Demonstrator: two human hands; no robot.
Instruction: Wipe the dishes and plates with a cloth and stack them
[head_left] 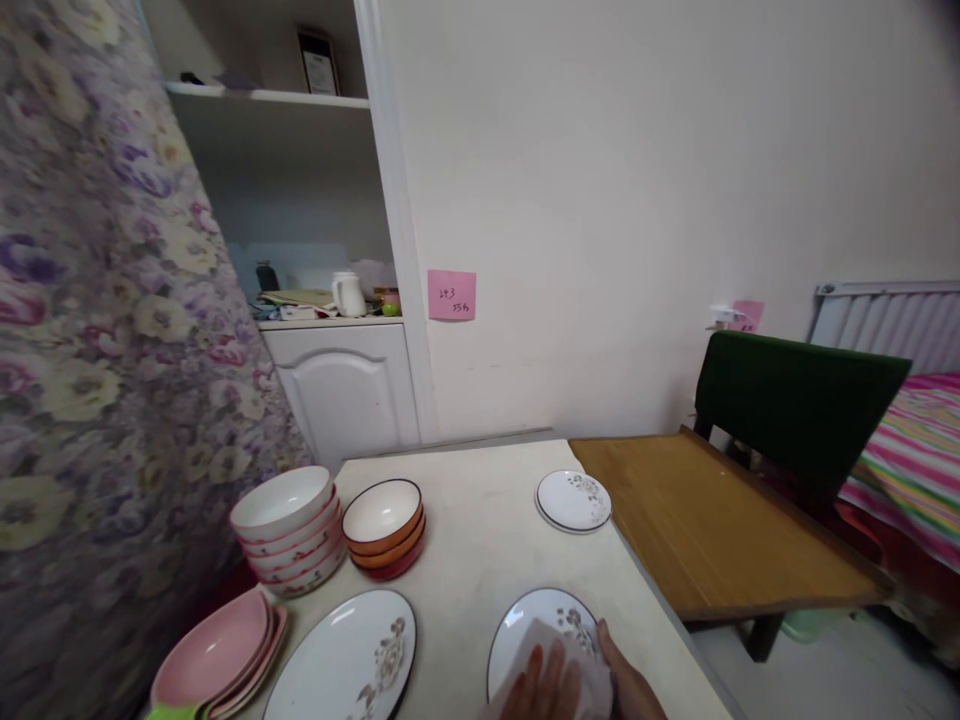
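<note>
A white plate with a dark rim and grey flowers (517, 630) is at the bottom centre, at the near part of the white table. My left hand (546, 692) presses a thin white cloth (536, 640) onto the plate's face, its fingers lying over the fabric. On the plate's right edge my right hand (628, 675) grips the rim; most of that hand is hidden or out of frame. Left of it lies a larger flowered oval plate (345, 650). Farther back sits a small stack of matching plates (574, 500).
Stacked white bowls with pink rims (285, 510), brown-orange bowls (384, 520) and pink dishes (214, 650) line the table's left side. A lower brown table (720, 520) adjoins on the right, with a green chair back (795, 400). A floral curtain (112, 350) hangs at left.
</note>
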